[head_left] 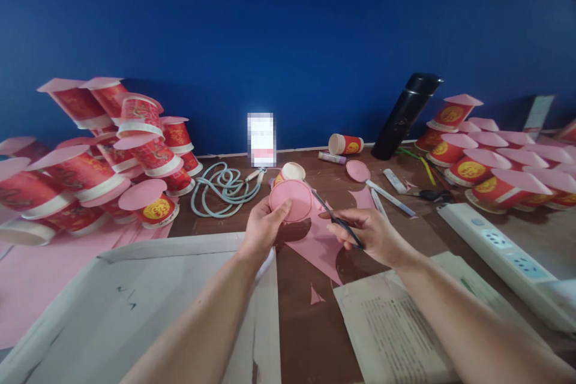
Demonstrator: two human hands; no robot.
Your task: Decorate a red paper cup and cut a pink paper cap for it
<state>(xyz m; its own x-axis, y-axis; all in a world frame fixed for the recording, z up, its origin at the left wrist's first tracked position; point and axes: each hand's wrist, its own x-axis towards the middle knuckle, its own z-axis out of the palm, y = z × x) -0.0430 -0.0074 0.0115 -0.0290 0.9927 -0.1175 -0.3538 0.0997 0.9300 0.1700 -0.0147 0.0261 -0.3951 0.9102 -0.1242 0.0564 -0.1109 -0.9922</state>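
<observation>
Between the thumb and fingers of my left hand [265,225] is a round pink paper disc [294,199], its face turned toward me. My right hand [366,233] is closed around dark scissors [344,225], whose blades point up and left toward the disc's right edge. Whether the blades touch the paper I cannot tell. Just behind the disc a paper cup [291,171] shows its pale round end. Pink paper scraps [317,246] with curved cut edges lie on the brown table under both hands.
Red paper cups with pink tops [148,153] are stacked at left; more cups [490,159] stand at right. A pale blue cable [220,192], a lit phone [261,141], a black bottle [405,117], a power strip [499,246], a white tray [171,243] and printed paper [396,324] surround the hands.
</observation>
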